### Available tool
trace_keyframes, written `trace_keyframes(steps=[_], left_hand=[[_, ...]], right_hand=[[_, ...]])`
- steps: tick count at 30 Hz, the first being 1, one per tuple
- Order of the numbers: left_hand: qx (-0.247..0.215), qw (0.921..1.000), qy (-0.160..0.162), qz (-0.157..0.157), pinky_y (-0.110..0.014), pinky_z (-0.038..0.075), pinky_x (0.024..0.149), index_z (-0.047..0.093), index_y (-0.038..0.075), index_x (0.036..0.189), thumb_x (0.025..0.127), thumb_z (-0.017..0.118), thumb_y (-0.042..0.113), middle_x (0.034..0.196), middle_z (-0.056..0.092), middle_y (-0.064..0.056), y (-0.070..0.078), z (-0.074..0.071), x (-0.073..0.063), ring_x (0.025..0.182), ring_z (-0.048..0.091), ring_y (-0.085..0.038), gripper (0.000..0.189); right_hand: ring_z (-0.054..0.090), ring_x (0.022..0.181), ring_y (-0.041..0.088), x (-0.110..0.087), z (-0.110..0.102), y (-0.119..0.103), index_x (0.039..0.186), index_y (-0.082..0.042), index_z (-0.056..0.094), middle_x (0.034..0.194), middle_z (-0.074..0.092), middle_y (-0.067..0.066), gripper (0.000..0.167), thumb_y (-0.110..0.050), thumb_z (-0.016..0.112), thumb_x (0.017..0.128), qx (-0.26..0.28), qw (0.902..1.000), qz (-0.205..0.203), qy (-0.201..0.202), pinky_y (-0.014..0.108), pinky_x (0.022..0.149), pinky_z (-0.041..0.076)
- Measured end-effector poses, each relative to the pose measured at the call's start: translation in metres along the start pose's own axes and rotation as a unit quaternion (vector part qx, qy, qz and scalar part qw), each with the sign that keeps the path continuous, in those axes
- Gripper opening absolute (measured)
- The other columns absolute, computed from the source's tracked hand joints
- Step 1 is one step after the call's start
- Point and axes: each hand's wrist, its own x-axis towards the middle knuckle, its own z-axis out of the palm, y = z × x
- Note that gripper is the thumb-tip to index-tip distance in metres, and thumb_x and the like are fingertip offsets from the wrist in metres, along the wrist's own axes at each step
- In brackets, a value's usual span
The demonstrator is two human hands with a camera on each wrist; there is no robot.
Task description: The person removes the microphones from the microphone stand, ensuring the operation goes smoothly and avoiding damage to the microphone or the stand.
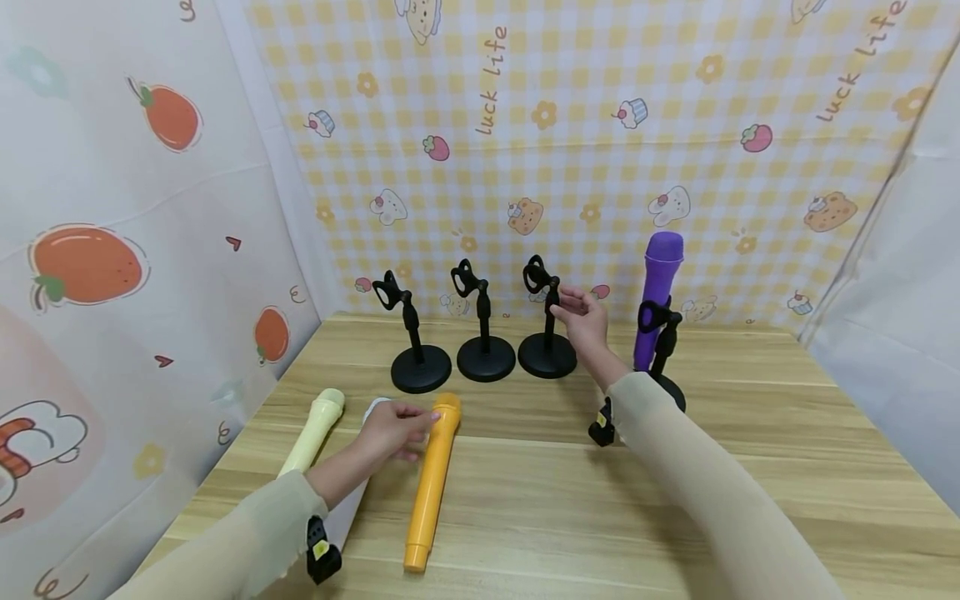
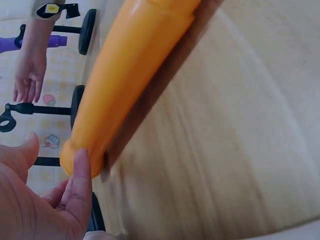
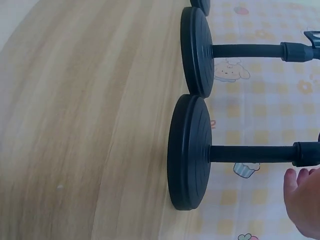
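My left hand [image 1: 392, 427] is at the head of an orange microphone [image 1: 431, 487] lying on the table. In the left wrist view its straight finger [image 2: 81, 167] touches the microphone's head, and the thumb stands apart. Beside the upper stem of a black microphone stand [image 1: 550, 337] is my right hand [image 1: 587, 323], its fingertips close to the stem in the right wrist view and nothing held. That stand's round base [image 3: 189, 152] rests on the table. A pale yellow microphone [image 1: 315, 429] and a white microphone [image 1: 347, 512], partly hidden by my left arm, lie further left.
Two more black stands, a middle one [image 1: 485, 337] and a left one [image 1: 417, 350], line up with it near the back cloth [image 1: 570, 167]. At right, a purple microphone [image 1: 658, 283] stands upright behind another stand [image 1: 665, 342], which my right sleeve partly hides.
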Motion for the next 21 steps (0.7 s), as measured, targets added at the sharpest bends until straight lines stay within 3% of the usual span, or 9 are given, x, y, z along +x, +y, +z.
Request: trace_keyframes(steps=[7,15,21], left_hand=[[-0.013,0.9998,-0.007,0.013,-0.034,0.058,0.058,0.065,-0.003,0.112,0.088,0.074,0.027,0.109,0.065,-0.015,0.009,-0.003,0.005,0.091,0.066,-0.030,0.039],[-0.022,0.9993,-0.017,0.026,-0.040,0.059,0.066,0.064,-0.002,0.115,0.090,0.072,0.028,0.110,0.065,-0.015,0.022,0.002,0.007,0.089,0.067,-0.026,0.040],[-0.038,0.9989,-0.018,0.023,-0.035,0.059,0.063,0.065,0.002,0.115,0.088,0.074,0.030,0.110,0.064,-0.014,0.031,0.009,0.013,0.087,0.066,-0.024,0.040]], right_hand=[[0.057,0.113,0.024,-0.008,-0.006,-0.001,0.124,-0.004,0.060,0.123,0.057,0.018,0.037,-0.006,0.071,0.089,-0.008,0.9999,0.006,-0.011,0.035,0.092,0.048],[0.059,0.109,0.026,-0.022,-0.014,-0.001,0.121,-0.003,0.059,0.124,0.055,0.024,0.034,-0.001,0.070,0.089,-0.022,0.9993,-0.019,-0.023,0.031,0.090,0.050],[0.060,0.107,0.021,-0.031,-0.021,-0.002,0.121,-0.005,0.061,0.122,0.058,0.021,0.034,-0.006,0.072,0.089,-0.041,0.9986,-0.014,-0.032,0.029,0.091,0.050]])
